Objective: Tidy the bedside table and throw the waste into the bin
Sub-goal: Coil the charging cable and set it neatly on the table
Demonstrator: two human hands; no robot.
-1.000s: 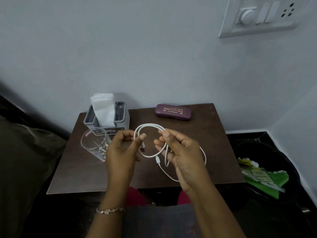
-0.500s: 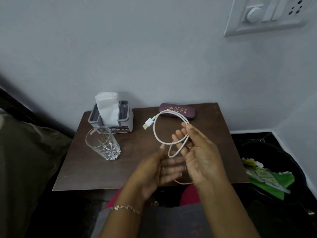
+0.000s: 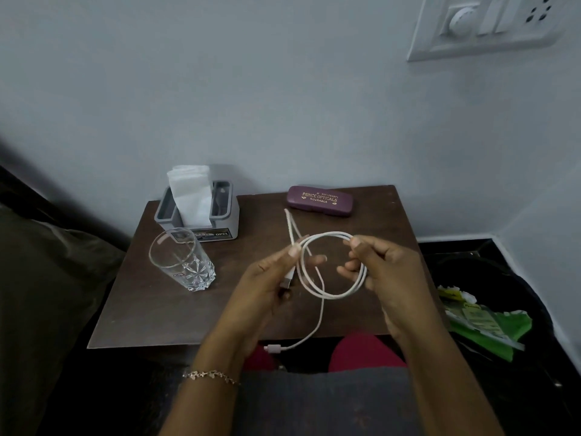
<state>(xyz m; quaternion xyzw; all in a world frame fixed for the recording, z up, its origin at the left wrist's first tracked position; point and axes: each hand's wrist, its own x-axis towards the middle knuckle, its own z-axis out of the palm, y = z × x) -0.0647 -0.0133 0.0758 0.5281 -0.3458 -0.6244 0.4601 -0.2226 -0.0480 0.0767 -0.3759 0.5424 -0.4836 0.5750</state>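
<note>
The left hand [image 3: 267, 284] has risen from below to rejoin the white cable [image 3: 327, 294], pinching it near one plug, while the right hand [image 3: 386, 278] pinches the coil's far side. The loop hangs between both grips above the bedside table [image 3: 151, 309], its loose end dangling past the front edge. A glass [image 3: 182, 259], tissue holder [image 3: 201, 212] and spectacle case [image 3: 319, 201] stand behind; the bin [image 3: 490, 316] sits right.

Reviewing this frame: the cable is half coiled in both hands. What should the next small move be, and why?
Probably one more wrap: the right hand pinches the loop of the white charging cable, the left hand holds a strand near the USB plug, yet a tail with the small connector hangs past the bedside table edge.
</note>
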